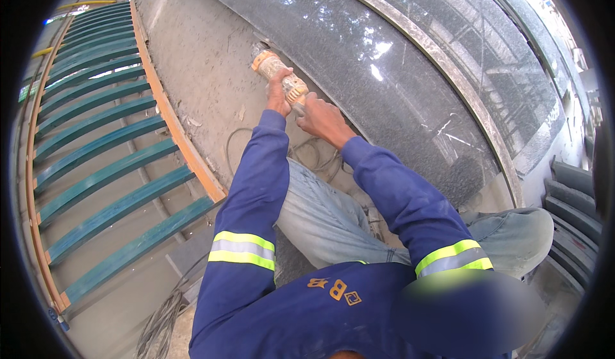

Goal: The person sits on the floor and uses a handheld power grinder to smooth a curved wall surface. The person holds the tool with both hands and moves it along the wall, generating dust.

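A dusty orange angle grinder (269, 64) slants across the upper middle, its head pointing up and to the left. My left hand (278, 92) is wrapped round its body. Just below and to the right, my right hand (323, 119) grips its rear end. The head lies close to the lower edge of a large dark polished stone slab (384, 83). Whether its disc touches the stone, I cannot tell.
On the left is a rack of green slats (115, 151) in an orange frame (168, 112). Loose cable (317, 157) coils by my knees, and a grey cable bundle (161, 324) hangs lower left. A pale strip (442, 80) runs along the slab, with dark stacked pieces (573, 221) at right.
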`<state>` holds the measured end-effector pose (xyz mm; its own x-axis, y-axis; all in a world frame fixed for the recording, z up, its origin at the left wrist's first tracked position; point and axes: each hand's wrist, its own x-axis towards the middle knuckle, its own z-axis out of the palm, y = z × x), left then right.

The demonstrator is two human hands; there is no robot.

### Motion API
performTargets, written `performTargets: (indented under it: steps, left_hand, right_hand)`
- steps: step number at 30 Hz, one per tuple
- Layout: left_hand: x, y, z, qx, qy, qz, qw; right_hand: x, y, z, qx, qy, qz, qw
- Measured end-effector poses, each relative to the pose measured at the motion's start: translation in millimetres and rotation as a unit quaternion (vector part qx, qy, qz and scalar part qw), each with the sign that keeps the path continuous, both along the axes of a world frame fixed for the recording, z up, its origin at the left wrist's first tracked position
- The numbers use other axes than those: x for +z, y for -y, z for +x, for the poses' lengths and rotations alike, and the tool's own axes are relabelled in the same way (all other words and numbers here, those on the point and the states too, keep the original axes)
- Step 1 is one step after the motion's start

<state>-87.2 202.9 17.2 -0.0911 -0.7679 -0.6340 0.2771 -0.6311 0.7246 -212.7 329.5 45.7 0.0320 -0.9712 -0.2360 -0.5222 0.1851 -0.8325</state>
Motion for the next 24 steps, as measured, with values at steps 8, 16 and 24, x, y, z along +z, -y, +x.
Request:
performTargets:
  steps: [8,16,24]
  left_hand:
    - [-0.7,3.9,-1.6,-0.018,0.006,-0.019,1.000]
    - [-6.0,2.1,5.1,-0.014,0.012,-0.005,1.000]
    - [-4.6,4.5,1.0,-0.015,0.004,-0.004,1.000]
  right_hand:
    - [4.8,2.8,-0.8,-0.009,-0.009,0.001,1.000]
    - [10.4,-2.9,-1.0,-0.002,0.001,0.014,1.000]
    - [2.4,0.8,-1.3,-0.011,0.002,-0.003,1.000]
